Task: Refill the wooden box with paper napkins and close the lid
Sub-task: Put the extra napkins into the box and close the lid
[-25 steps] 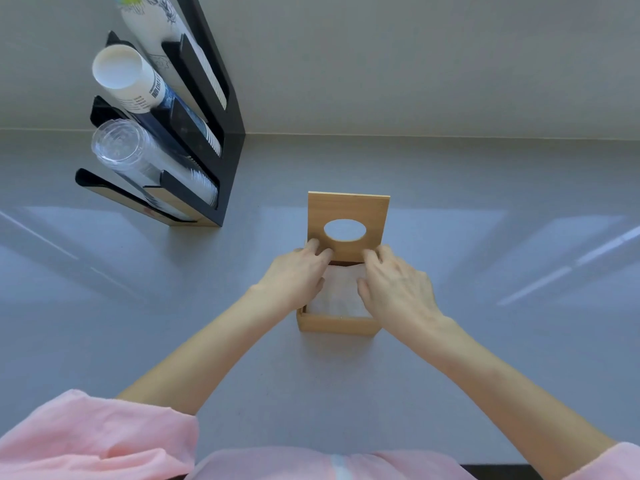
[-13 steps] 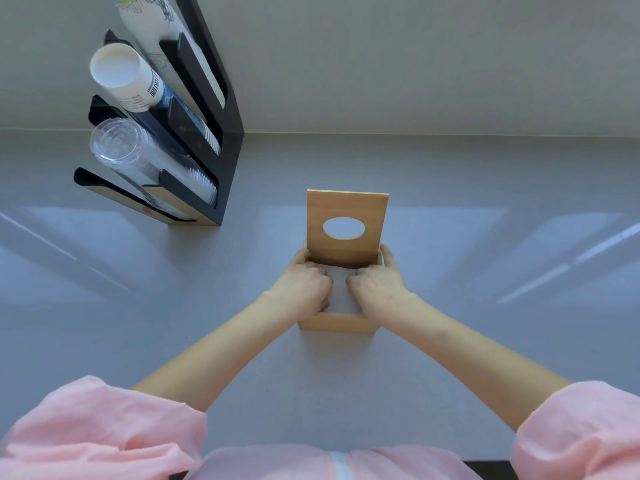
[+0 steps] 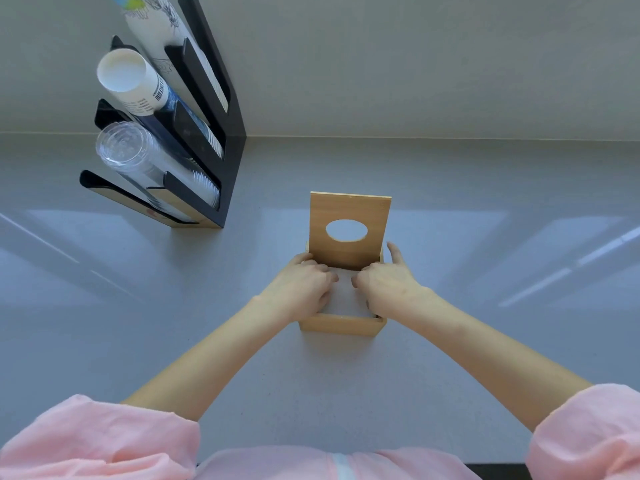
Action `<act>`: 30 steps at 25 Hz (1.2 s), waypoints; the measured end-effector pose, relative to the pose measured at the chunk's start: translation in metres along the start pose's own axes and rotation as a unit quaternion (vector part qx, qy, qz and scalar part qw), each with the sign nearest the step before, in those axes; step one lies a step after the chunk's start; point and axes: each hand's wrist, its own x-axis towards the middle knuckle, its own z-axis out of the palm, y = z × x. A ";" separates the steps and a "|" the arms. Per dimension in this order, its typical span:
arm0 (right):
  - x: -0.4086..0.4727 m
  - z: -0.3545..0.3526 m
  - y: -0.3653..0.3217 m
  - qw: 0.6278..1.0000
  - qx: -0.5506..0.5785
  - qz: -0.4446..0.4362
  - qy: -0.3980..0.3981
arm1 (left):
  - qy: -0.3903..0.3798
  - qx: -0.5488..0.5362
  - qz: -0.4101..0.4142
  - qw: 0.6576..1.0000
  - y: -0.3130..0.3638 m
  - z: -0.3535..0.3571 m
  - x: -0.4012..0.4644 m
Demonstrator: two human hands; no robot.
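Observation:
A wooden box point(image 3: 341, 325) stands on the grey counter in the middle of the head view. Its lid point(image 3: 349, 207), which has an oval hole, stands upright at the far side. White paper napkins point(image 3: 344, 296) lie inside the box, showing between my hands. My left hand point(image 3: 304, 285) is curled over the napkins on the left side, inside the box. On the right side my right hand point(image 3: 384, 285) is curled over them too, with one finger stretched along the box's right wall. Both sets of fingertips are hidden.
A black cup rack point(image 3: 214, 140) stands at the back left against the wall. It holds paper cups point(image 3: 128, 77) and clear plastic cups point(image 3: 128, 154). The grey counter point(image 3: 485, 237) runs to the wall behind. Pink sleeves fill the bottom edge.
Both hands went from lying flat on the napkins to curling down into the box, pushing the napkins lower. The lid has stayed upright.

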 end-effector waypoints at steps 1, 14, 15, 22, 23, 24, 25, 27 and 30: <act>-0.003 0.001 0.004 0.999 0.028 -0.006 0.023 | 0.028 -0.038 -0.010 0.999 -0.002 -0.002 -0.004; -0.002 -0.014 0.047 0.806 0.432 0.085 0.396 | 0.356 -0.178 -0.118 0.910 -0.028 -0.057 0.001; 0.002 -0.016 0.046 0.810 0.440 0.080 0.380 | 0.326 -0.176 -0.120 0.921 -0.030 -0.058 0.007; 0.013 -0.022 0.048 0.811 0.460 0.087 0.350 | 0.264 -0.265 -0.129 0.918 -0.038 -0.055 0.026; 0.013 -0.021 0.048 0.813 0.450 0.082 0.361 | 0.276 -0.269 -0.125 0.914 -0.038 -0.054 0.025; 0.013 -0.020 0.048 0.812 0.439 0.076 0.377 | 0.291 -0.271 -0.122 0.909 -0.038 -0.054 0.024; 0.013 -0.020 0.048 0.809 0.430 0.069 0.394 | 0.309 -0.275 -0.121 0.902 -0.038 -0.053 0.022; 0.013 -0.019 0.045 0.802 0.423 0.057 0.419 | 0.344 -0.286 -0.128 0.885 -0.035 -0.051 0.017; 0.007 -0.009 0.040 0.795 0.397 0.031 0.458 | 0.387 -0.304 -0.116 0.863 -0.028 -0.044 0.002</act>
